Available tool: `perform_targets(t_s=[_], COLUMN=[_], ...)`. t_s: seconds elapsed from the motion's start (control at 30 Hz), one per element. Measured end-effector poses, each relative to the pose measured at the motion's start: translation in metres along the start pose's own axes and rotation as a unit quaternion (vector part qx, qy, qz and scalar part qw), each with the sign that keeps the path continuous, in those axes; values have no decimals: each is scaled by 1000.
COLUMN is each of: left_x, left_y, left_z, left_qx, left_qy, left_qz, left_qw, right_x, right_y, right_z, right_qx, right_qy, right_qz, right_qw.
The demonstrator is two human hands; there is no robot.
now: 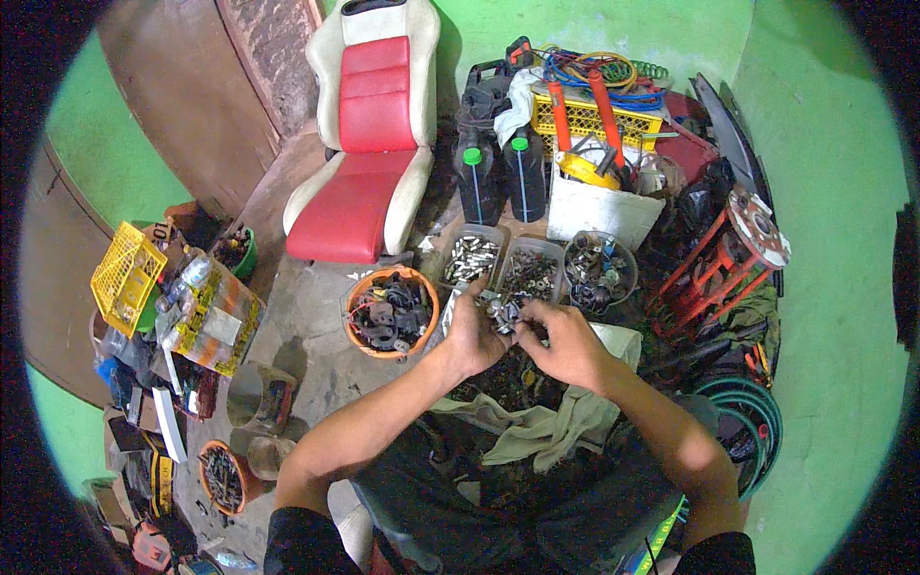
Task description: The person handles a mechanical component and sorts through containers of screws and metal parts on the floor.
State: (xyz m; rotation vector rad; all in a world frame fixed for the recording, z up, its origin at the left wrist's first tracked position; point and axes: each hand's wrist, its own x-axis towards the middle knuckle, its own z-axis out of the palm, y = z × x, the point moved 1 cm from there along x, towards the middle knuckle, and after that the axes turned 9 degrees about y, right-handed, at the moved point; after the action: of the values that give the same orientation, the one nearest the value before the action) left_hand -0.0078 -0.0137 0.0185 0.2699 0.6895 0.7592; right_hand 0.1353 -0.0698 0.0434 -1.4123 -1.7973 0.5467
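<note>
A bare left hand (470,337) curls around small, silver-grey metal pieces (502,314), just to the near side of a clear plastic tub (476,229) of shiny metal cylinders (472,259) and, to its right, a second clear plastic tub (562,257) of darker hardware (530,272). A bare right hand (561,343) meets it from the right, thumb and fingers bunched; overlapping fingers make it impossible to tell whether they pinch a piece. Should the left palm tilt or loosen, pieces could spill onto the dark heap of parts (524,381) below. They look irregular and loosely piled, with bright glints.
</note>
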Motion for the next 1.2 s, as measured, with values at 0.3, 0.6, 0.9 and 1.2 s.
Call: perform_targets(t_s=[0.3, 0.6, 0.9, 1.2], left_x=[9, 30, 50, 36], left_y=[31, 45, 42, 42], left_z=[-27, -32, -63, -45], left_qx=[38, 132, 49, -43], left_qy=[95, 56, 32, -1], left_qz=[81, 139, 68, 102], left_qw=[991, 980, 996, 994], right_x=[25, -7, 98, 62], right_y=[94, 291, 204, 45], right_z=[4, 65, 47, -1], right_qx=[410, 299, 126, 0], right_qy=[-20, -116, 70, 25], right_qz=[404, 475, 417, -21], right_qw=[818, 820, 897, 999])
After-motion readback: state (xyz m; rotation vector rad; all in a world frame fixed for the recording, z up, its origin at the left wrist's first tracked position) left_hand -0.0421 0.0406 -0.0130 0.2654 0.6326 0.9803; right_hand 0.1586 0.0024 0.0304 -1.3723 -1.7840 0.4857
